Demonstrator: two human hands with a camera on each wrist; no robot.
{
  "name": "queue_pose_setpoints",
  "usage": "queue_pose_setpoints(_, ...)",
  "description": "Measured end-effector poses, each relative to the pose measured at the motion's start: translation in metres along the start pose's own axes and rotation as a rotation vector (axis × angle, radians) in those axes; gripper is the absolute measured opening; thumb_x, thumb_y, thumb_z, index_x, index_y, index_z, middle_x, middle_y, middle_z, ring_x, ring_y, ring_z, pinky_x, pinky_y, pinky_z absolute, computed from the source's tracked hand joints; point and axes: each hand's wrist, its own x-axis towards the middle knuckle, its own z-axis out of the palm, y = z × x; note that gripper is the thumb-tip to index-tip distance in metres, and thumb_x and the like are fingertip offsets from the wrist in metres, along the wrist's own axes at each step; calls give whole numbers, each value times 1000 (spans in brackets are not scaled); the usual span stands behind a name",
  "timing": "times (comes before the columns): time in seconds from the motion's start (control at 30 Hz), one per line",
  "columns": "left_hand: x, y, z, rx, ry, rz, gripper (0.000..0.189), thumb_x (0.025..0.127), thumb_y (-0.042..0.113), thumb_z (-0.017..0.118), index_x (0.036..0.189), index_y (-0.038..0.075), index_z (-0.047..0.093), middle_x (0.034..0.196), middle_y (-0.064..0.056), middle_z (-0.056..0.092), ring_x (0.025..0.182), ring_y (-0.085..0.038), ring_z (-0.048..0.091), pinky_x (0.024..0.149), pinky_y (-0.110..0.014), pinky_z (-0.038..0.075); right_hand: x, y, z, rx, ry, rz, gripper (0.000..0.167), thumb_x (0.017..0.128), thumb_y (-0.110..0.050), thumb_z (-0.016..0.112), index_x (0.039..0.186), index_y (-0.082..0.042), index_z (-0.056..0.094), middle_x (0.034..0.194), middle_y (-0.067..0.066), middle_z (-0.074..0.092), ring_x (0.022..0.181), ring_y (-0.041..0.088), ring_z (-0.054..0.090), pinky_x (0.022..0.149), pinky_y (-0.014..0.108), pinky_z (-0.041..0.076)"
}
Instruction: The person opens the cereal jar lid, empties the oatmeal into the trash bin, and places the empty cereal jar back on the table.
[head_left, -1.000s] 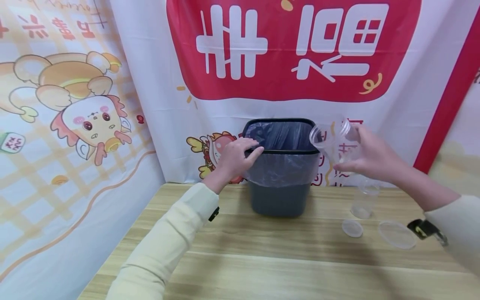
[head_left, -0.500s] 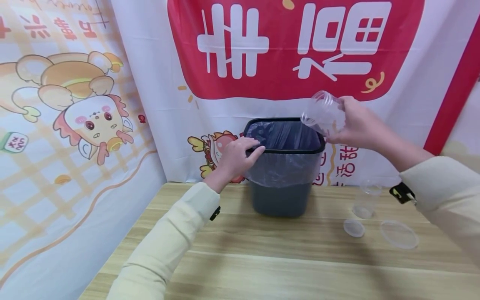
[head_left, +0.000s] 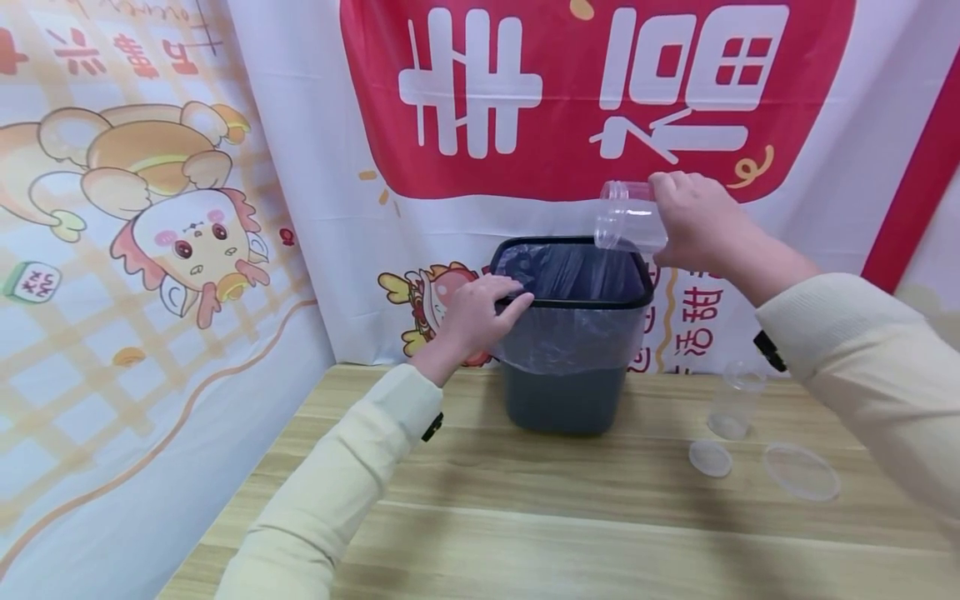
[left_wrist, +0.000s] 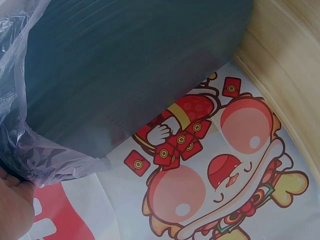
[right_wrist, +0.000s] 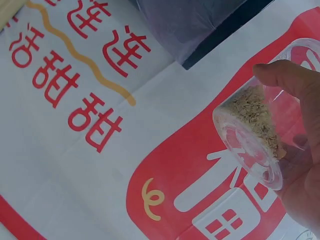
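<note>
In the head view a dark trash can [head_left: 562,404] with a clear bag liner [head_left: 573,337] folded over its black rim stands at the back of the table. My left hand [head_left: 478,318] grips the rim at its left side, thumb outside. My right hand [head_left: 701,223] holds a clear plastic jar [head_left: 630,215] above the right side of the can. The jar lies almost sideways, its ridged mouth toward the can. Brown dry flakes [right_wrist: 256,114] lie inside near the jar's base in the right wrist view.
A second clear jar [head_left: 731,410] stands upright on the wooden table [head_left: 525,517] at the right. Near it lie a small round lid [head_left: 709,458] and a larger one [head_left: 801,472]. A printed cloth [head_left: 300,167] hangs behind and to the left.
My right hand has risen and moved left, bringing the jar over the can and turning it from upright to nearly sideways. The left hand has stayed at the rim.
</note>
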Motion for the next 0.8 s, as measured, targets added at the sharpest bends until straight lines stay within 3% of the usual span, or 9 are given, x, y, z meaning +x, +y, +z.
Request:
queue_pose_setpoints(0.37, 0, 0, 0, -16, -5, 8, 39, 97, 39, 56, 123, 12, 68, 124, -4, 65, 117, -18, 57, 99, -33, 44, 10, 2, 12, -258, 21, -205, 97, 48, -17, 97, 125, 7, 43, 118, 29, 51, 111, 48, 49, 98, 61, 39)
queue_pose_setpoints(0.8, 0, 0, 1, -13, 6, 20, 38, 97, 38, 56, 122, 11, 69, 123, -5, 66, 115, -18, 57, 98, -34, 45, 16, -6, 15, -513, 14, -332, 90, 53, -12, 94, 125, 8, 45, 119, 30, 52, 113, 47, 49, 102, 55, 38)
